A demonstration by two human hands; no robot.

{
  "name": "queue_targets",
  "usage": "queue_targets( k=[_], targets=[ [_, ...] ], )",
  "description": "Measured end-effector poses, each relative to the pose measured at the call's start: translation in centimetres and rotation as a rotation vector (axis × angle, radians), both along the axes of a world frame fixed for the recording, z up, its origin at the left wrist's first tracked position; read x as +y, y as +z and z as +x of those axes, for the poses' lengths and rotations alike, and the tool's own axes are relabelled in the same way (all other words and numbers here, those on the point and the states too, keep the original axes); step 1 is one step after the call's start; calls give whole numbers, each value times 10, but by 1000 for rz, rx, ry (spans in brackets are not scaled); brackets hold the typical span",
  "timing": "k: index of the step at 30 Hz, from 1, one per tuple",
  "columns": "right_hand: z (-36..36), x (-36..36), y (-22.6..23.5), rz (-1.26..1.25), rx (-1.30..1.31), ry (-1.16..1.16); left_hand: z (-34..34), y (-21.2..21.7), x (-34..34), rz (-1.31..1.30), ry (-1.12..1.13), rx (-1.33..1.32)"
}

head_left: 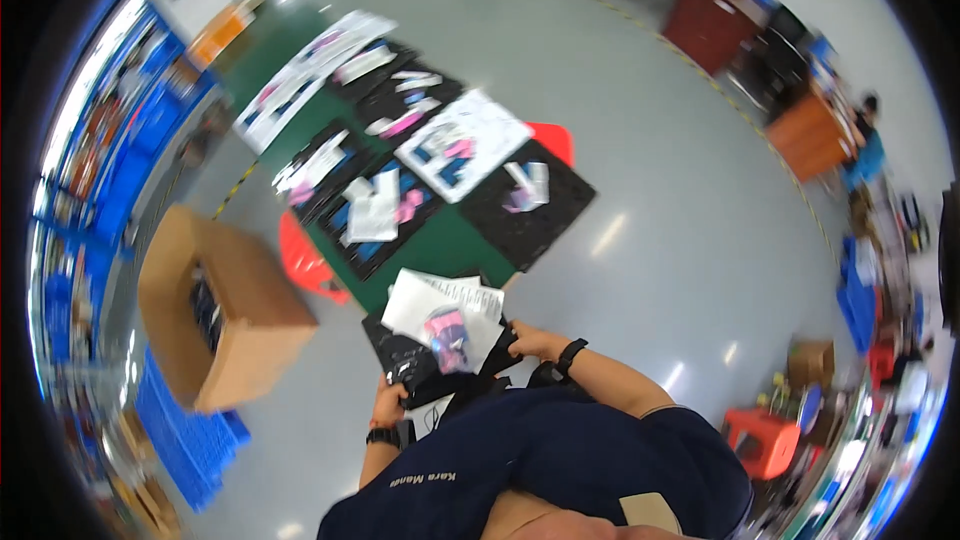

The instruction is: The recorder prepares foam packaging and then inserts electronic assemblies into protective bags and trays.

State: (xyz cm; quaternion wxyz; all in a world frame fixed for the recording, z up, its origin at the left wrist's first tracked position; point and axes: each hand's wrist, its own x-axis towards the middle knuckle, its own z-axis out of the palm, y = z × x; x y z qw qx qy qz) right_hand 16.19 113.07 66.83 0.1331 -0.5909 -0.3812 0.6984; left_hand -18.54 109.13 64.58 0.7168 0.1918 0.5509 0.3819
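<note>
Close in front of my body lies a black plastic bag [405, 355], at the near end of the green table. My left hand [390, 402] is closed on its left near edge. At the opposite side my right hand [535, 340] grips the dark edge with bent fingers. On top of the bag rest white paper sheets [412, 302], some printed. A small clear packet with pink and blue contents [448, 340] lies over the sheets. Part of the bag's near side is hidden by my body.
Across the green table [440, 245] lie several black bags [500, 215] and a white bag [480, 120], with papers and pink and blue packets on them. Left stands a large open carton [260, 290]. Red stools [308, 258] flank the table; a blue pallet [185, 435] lies behind the carton.
</note>
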Motion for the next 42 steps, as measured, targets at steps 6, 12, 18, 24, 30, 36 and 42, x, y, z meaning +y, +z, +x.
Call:
queue_targets(
  k=[6, 12, 18, 24, 30, 36, 42],
  targets=[
    [51, -62, -9, 110, 14, -62, 22, -30, 34, 430, -676, 548],
    [125, -143, 15, 139, 36, -395, 212, -21, 63, 527, -1152, 236],
    [209, -268, 42, 175, -102, -757, 359, 5, 35, 534, -1406, 83],
    [276, -389, 78, 178, -180, -1143, 476, 35, -10, 486, -1535, -15],
    [310, -476, 98, 152, -175, -1560, 639, 152, -107, 145, -1657, -95],
    [367, -539, 86, 152, -279, -1866, 812, 93, -157, 61, -1919, -130],
    [415, -602, 105, 100, -309, -2170, 964, 92, -270, -8, -2190, -176]
  ],
)
